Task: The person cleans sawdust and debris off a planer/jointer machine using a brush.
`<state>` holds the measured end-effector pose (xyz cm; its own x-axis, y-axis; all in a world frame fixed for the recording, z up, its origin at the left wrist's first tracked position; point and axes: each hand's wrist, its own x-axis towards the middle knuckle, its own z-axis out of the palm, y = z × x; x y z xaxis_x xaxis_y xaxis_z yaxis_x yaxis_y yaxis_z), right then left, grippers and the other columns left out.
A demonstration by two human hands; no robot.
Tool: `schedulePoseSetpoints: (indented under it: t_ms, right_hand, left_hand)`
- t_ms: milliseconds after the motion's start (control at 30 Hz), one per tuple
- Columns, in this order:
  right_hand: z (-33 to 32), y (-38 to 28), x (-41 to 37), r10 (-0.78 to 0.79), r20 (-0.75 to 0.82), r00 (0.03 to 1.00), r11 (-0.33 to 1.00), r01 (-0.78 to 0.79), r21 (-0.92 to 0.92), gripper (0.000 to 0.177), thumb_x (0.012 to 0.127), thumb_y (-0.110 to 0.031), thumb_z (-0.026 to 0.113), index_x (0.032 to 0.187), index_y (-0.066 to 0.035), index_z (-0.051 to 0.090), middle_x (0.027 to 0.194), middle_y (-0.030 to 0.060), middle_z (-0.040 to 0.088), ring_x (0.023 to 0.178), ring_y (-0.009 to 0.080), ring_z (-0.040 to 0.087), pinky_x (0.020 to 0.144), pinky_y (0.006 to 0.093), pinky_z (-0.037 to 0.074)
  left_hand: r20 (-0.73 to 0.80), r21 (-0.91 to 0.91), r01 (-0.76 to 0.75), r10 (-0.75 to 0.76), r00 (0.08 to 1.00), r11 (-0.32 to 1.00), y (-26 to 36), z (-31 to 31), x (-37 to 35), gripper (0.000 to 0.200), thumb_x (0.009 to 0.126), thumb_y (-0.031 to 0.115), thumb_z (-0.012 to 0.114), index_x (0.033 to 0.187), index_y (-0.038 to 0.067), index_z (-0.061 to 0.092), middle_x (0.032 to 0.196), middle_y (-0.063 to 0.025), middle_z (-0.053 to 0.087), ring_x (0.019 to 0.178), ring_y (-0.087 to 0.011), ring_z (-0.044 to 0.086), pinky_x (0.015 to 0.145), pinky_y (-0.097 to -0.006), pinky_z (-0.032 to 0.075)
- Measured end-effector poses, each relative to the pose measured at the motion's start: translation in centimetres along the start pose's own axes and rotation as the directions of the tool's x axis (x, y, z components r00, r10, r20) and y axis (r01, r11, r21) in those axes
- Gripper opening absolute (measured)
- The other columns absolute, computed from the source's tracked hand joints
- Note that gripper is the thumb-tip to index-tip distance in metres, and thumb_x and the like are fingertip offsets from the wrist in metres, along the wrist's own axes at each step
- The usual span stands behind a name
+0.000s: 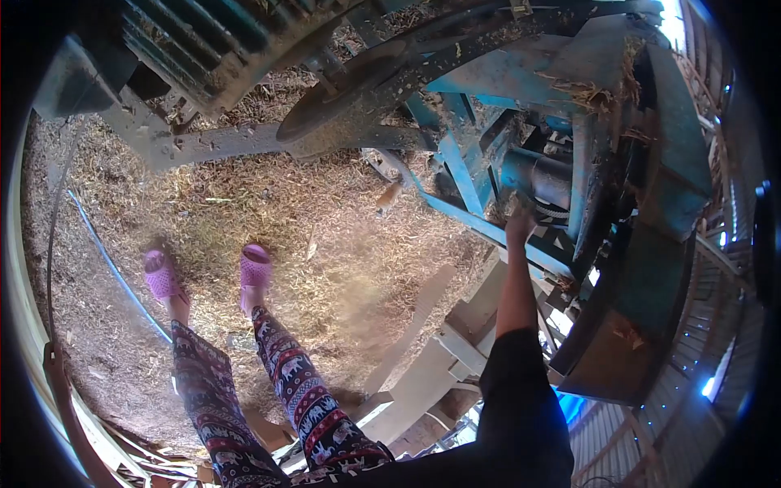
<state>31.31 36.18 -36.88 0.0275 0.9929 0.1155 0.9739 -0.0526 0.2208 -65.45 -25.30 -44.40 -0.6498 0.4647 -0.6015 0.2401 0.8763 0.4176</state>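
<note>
My right hand (521, 223) reaches into the blue metal frame (462, 172) of a machine, close beside a dark cylindrical part (550, 179) and a ribbed belt (551, 211). Its fingers are blurred and partly lost against the machine, so what they hold or touch cannot be made out. A narrow brown shape (67, 400) at the lower left edge meets a thin dark rod or cord (54, 244); whether it is my left arm and hand is unclear.
A large wheel (342, 98) and a motor-like ribbed housing (207, 41) are overhead. Chopped straw (236, 187) covers the ground around my pink shoes (163, 275). A blue hose (114, 264) lies at the left. Pale boards (411, 386) stand below my right arm, near corrugated sheeting (671, 423).
</note>
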Motion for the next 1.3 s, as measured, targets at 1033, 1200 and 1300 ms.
schedulePoseSetpoints:
  t_ms: [1033, 1200, 1300]
  right_hand:
    - [-2.8, -6.9, -3.8, 0.079, -0.023, 0.997, 0.988, -0.075, 0.131, 0.023, 0.094, -0.024, 0.054, 0.095, -0.001, 0.056, 0.081, 0.0117, 0.063, 0.073, 0.0241, 0.063, 0.06, 0.036, 0.048]
    - [-5.9, -9.2, -4.3, 0.051, -0.006, 0.999, 0.967, -0.048, 0.252, 0.021, 0.094, -0.022, 0.053, 0.095, -0.001, 0.057, 0.083, 0.0155, 0.062, 0.076, 0.0299, 0.062, 0.063, 0.0397, 0.048]
    - [-11.7, -13.4, -4.9, -0.029, 0.131, 0.991, 0.846, -0.045, 0.531, 0.021, 0.093, -0.02, 0.053, 0.096, 0.0, 0.058, 0.083, 0.0178, 0.062, 0.078, 0.0334, 0.061, 0.065, 0.0419, 0.047]
  left_hand:
    - [-0.01, 0.15, 0.081, -0.08, 0.997, 0.985, -4.8, 1.3, 2.5, 0.023, 0.096, 0.028, 0.052, 0.098, 0.005, 0.057, 0.075, -0.0021, 0.046, 0.07, -0.0149, 0.046, 0.062, -0.0318, 0.04]
    - [-0.108, 0.241, -0.153, 0.183, 0.977, 0.958, -5.9, 1.2, 4.2, 0.021, 0.096, 0.023, 0.051, 0.09, 0.003, 0.055, 0.074, -0.0036, 0.044, 0.07, -0.0164, 0.042, 0.063, -0.0345, 0.038]
    - [-0.027, 0.187, -0.074, 0.08, 0.996, 0.98, -5.4, 1.0, 4.3, 0.021, 0.096, 0.022, 0.051, 0.09, 0.002, 0.055, 0.075, -0.0049, 0.045, 0.072, -0.0168, 0.043, 0.065, -0.035, 0.038]
